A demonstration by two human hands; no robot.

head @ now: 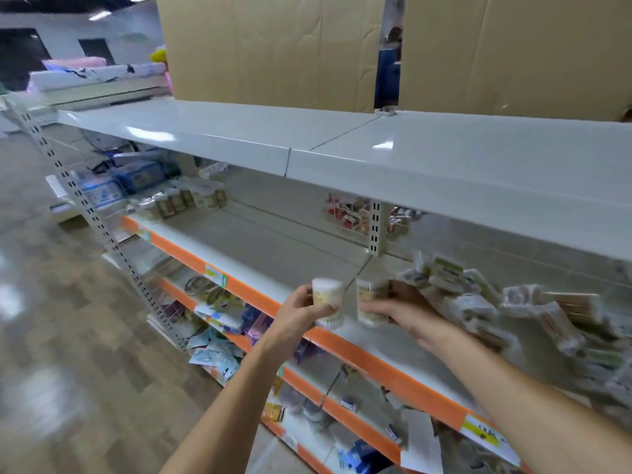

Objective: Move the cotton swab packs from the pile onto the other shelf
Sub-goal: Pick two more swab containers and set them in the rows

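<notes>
One round cotton swab pack is gripped upright in the left hand, and a second pack is gripped upright in the right hand; both are held just above the front of the orange-edged shelf. The pile lies to the right, touching the back of the right hand. The bare stretch of shelf lies to the left, nearer the left hand, so a leftward carry is judged to be called for.
</notes>
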